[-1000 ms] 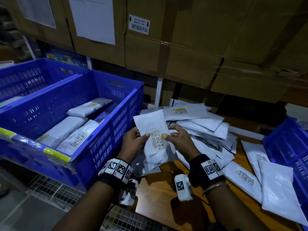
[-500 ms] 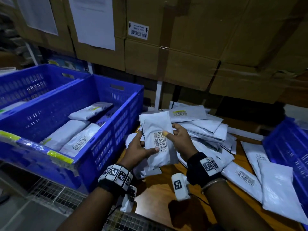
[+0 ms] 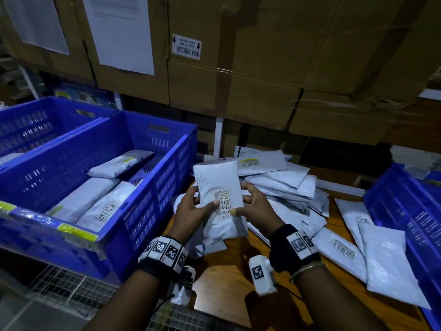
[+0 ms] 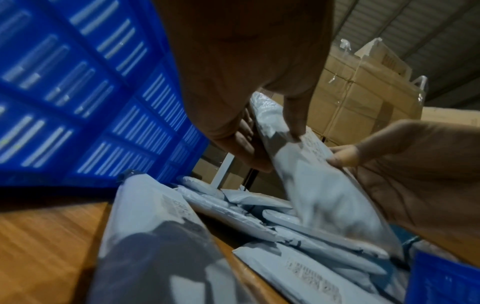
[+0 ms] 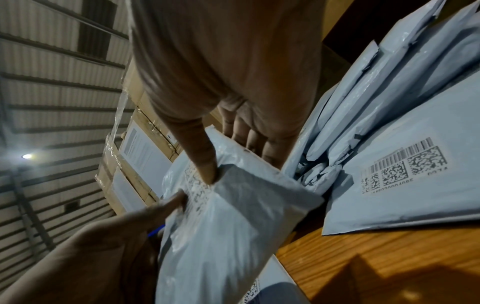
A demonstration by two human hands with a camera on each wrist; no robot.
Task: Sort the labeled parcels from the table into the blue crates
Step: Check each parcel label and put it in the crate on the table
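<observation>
Between hands: parcel, both gripping.

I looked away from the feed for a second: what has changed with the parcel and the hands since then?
The held parcel has been turned from tilted to nearly upright, label still facing the person. The left hand and right hand still grip its sides, thumbs by the label. Three parcels still lie in the near blue crate; the table pile looks unchanged.
</observation>
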